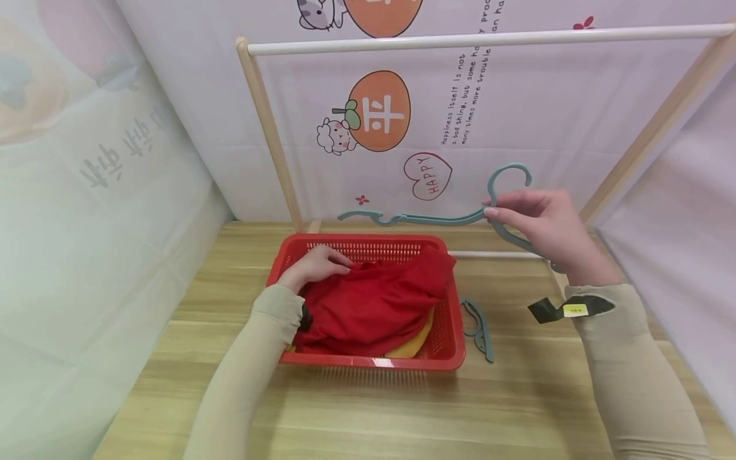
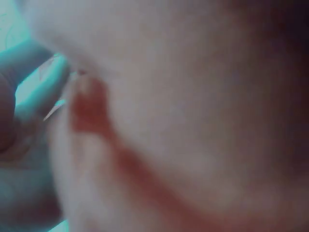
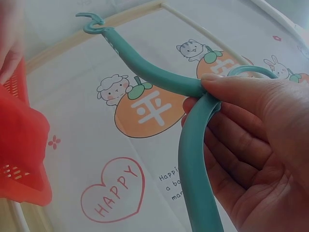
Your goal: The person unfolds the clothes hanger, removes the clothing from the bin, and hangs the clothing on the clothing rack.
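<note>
My right hand [image 1: 552, 223] pinches a blue-green folding hanger [image 1: 443, 220] at its centre, just below the hook, with thumb and fingers. The hanger's arms are spread; in the right wrist view, the thumb lies over the joint of the hanger [image 3: 193, 145]. My left hand [image 1: 319, 265] is inside the red plastic basket [image 1: 368, 364], its bent fingertips pinching the upper edge of a red garment [image 1: 374, 306]. The left wrist view is mostly blurred skin of the left hand [image 2: 169, 96]. A yellow cloth [image 1: 411, 342] peeks out beneath the red garment.
A second, folded hanger [image 1: 480, 332] lies on the wooden table [image 1: 368, 415], right of the basket. Behind stands a rack with a white rail [image 1: 489, 39] and wooden posts [image 1: 267, 134]. A printed white curtain hangs behind the rack.
</note>
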Demonstrator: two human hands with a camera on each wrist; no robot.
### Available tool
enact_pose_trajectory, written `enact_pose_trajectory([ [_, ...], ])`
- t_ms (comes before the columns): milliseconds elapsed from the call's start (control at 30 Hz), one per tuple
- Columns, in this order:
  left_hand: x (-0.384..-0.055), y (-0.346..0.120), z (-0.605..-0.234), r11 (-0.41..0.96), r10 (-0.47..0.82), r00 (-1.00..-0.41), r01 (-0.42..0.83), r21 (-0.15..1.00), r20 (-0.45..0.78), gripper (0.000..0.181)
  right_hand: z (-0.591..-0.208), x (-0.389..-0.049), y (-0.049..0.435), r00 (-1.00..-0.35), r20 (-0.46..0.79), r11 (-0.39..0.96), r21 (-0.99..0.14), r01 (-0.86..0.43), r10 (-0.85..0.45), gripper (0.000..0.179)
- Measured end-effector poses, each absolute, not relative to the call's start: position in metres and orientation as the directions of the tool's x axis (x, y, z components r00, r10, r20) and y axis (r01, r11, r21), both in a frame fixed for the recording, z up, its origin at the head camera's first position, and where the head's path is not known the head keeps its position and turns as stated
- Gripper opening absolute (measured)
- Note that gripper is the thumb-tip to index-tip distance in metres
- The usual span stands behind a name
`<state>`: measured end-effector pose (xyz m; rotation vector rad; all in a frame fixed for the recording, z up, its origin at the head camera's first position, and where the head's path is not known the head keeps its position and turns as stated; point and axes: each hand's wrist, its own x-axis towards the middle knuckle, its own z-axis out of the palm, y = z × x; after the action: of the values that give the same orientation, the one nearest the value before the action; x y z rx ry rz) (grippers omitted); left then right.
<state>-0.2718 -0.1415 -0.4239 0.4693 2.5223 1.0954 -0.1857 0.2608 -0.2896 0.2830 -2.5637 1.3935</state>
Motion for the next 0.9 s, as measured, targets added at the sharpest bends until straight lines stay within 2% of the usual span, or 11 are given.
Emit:
enact_pose_trajectory([
  [167,-0.273,-0.143,-0.424,0.64,0.364,-0.925,0.161,0.751,-0.112,0.024,-0.288,-0.185,0.262,-0.961,0.268,0.535,-0.804,-0.259,-0.063,0.031],
  [400,-0.271,-0.142,-0.404,0.559,0.306,-0.952,0.202,0.804,0.026,0.026,-0.288,-0.184,0.265,-0.962,0.266,0.536,-0.804,-0.256,-0.061,0.033],
  [700,-0.263,-0.148,-0.365,0.336,0.267,-0.948,0.261,0.905,0.174,0.022,-0.291,-0.181,0.276,-0.962,0.265,0.522,-0.814,-0.256,-0.059,0.03],
  [900,-0.254,-0.148,-0.345,0.286,0.247,-0.944,0.288,0.914,0.22,0.024,-0.292,-0.181,0.278,-0.957,0.279,0.494,-0.822,-0.282,-0.083,0.026],
])
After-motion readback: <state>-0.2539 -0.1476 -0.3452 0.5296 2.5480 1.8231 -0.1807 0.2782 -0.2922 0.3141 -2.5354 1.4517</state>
